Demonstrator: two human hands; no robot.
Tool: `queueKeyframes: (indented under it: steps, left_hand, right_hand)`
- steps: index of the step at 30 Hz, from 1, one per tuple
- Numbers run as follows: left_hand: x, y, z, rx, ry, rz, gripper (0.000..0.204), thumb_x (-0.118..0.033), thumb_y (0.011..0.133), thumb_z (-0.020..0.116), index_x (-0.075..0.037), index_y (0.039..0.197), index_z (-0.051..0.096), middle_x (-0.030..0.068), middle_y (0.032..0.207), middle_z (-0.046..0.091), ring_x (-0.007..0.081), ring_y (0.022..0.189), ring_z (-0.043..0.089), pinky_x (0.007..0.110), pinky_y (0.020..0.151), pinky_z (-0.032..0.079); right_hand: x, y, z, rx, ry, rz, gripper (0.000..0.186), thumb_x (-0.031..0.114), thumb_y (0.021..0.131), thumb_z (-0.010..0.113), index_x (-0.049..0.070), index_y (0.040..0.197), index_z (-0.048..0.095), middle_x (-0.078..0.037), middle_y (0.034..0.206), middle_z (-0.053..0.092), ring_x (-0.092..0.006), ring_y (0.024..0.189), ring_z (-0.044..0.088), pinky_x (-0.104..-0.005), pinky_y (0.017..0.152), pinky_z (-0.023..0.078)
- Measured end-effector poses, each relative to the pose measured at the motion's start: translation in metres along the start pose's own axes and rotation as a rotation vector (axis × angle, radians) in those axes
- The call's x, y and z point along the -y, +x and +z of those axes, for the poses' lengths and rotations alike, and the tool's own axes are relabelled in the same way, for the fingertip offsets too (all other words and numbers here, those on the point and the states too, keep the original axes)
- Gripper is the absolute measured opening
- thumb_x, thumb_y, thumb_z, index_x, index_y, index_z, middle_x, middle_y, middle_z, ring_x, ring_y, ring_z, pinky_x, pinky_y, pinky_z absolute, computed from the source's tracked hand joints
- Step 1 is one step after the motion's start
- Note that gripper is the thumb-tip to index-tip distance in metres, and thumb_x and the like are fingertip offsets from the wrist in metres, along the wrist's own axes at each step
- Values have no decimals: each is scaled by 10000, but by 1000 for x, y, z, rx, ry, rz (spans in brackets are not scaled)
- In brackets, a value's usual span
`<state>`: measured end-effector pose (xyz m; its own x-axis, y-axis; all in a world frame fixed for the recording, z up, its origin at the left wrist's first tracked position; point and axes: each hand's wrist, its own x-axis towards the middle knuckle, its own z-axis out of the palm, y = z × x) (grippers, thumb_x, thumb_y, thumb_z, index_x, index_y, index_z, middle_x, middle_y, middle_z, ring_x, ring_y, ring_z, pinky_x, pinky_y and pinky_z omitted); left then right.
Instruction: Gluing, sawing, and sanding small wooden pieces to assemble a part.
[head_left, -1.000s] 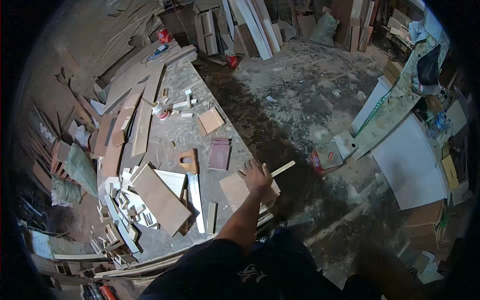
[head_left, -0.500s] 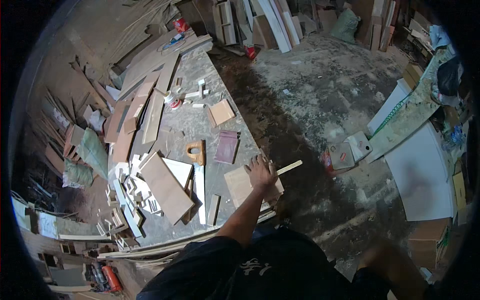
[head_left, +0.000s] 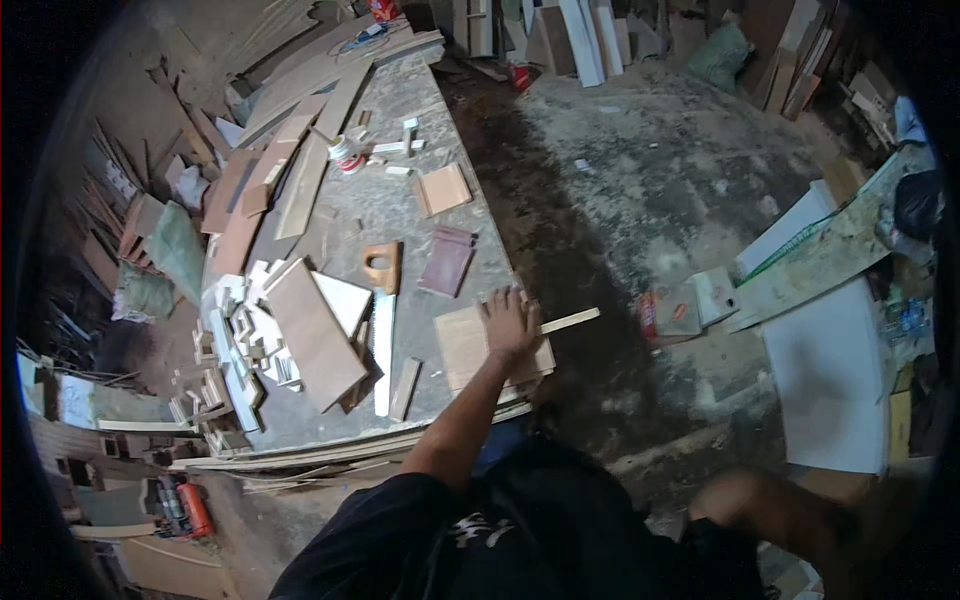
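My left hand (head_left: 512, 326) lies palm down on a light plywood panel (head_left: 462, 345) at the bench's near right corner, fingers stretched forward. A thin wooden strip (head_left: 572, 321) juts out past the panel to the right of the hand; where it meets the hand is hidden. Left of the panel are a short wood block (head_left: 405, 390) and a handsaw (head_left: 382, 270) with a wooden handle. Beyond the panel rests a dark purplish board (head_left: 447, 262). At the lower right my right arm (head_left: 755, 505) is bent and partly in shadow, its hand not made out.
A brown board (head_left: 315, 335) lies over a pile of white offcuts (head_left: 240, 320). Farther up the bench (head_left: 400, 220) stand a white and red pot (head_left: 345, 155) and a grooved wood piece (head_left: 442, 190). White sheets (head_left: 825, 375) lean at the right, beside a flat container (head_left: 672, 312).
The view has shifted, so the bench's near part sits lower left to higher in the picture. My left hand stays on the panel. My right arm has changed position slightly.
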<state>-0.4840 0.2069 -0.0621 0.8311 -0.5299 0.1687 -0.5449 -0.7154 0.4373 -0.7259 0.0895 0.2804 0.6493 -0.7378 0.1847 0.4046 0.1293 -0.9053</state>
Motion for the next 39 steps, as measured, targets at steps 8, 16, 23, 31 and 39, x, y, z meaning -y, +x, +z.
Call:
queueKeyframes:
  steps: [8,16,23,31,39]
  left_hand:
    - [2,-1,-7,113,17,-28,624,-418,901,537,-33,1383,439,192,1435,447,380,1390,367,689,1145,172]
    - [3,0,-8,46,4,2,574,-415,869,572,-71,1321,495,176,1391,461,378,1329,382,584,1085,293]
    - [3,-3,-20,52,-4,7,490,-347,824,620,-72,1224,555,176,1333,484,372,1254,428,537,1033,336]
    - [7,-4,-20,62,49,-55,516,-378,824,621,-54,1220,554,199,1309,492,397,1255,424,556,1044,324]
    - [15,0,-3,57,116,-32,563,-375,844,616,-41,1288,522,215,1413,441,428,1360,351,600,1130,242]
  right_hand:
    - [-202,20,-36,102,-637,440,168,48,893,634,33,1053,581,-34,846,531,-158,799,539,-345,775,459]
    - [-322,21,-83,-25,-942,225,284,58,811,692,40,1069,574,-84,809,589,-226,760,599,-388,749,494]
    - [-361,52,-97,-7,-730,436,449,184,828,777,67,1221,596,-67,864,652,-160,593,587,-338,519,490]
    - [-360,43,-65,-44,-490,646,388,89,861,739,107,1177,514,-19,785,543,-107,490,478,-292,390,391]
    - [-350,37,-63,-61,-464,660,365,87,874,736,100,1163,514,-19,798,554,-99,491,476,-281,398,388]
